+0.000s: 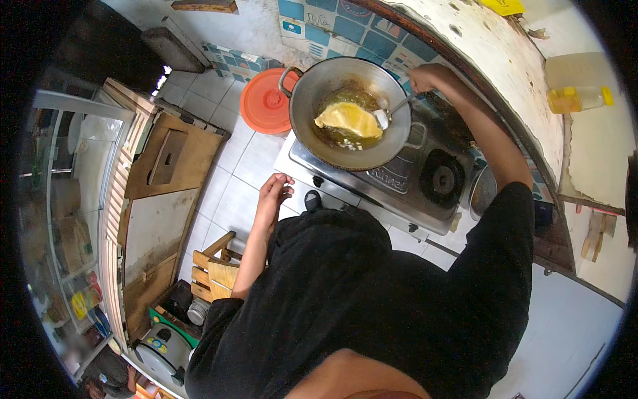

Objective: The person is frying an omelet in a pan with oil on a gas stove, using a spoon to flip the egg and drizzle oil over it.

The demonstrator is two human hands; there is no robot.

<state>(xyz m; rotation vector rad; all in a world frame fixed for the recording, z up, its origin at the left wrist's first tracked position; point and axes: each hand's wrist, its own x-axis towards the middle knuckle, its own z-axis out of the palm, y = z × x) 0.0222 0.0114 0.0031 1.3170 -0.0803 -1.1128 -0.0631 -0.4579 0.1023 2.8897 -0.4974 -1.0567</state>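
Observation:
A two-handled metal wok (306,144) rests over the left side of a Rinnai gas stove (344,174). Inside it lies a folded yellow omelette (346,118) in a shallow pool of oil, with small white bits near its lower edge. My right hand (422,79) grips the handle of a metal spatula (400,104); the spatula's blade touches or nearly touches the omelette's right end. Away from the wok, my left hand (277,188) hangs in front of the stove's left corner, fingers loosely curled and holding nothing.
An orange-lidded bucket (269,102) stands on the tiled floor beside the wok. The second burner (442,178) is at right, near a round metal lid (482,192). A wooden chair (214,272), a wooden cabinet (164,164) and a glass display case (75,199) line the left. Another person (109,371) is at bottom left.

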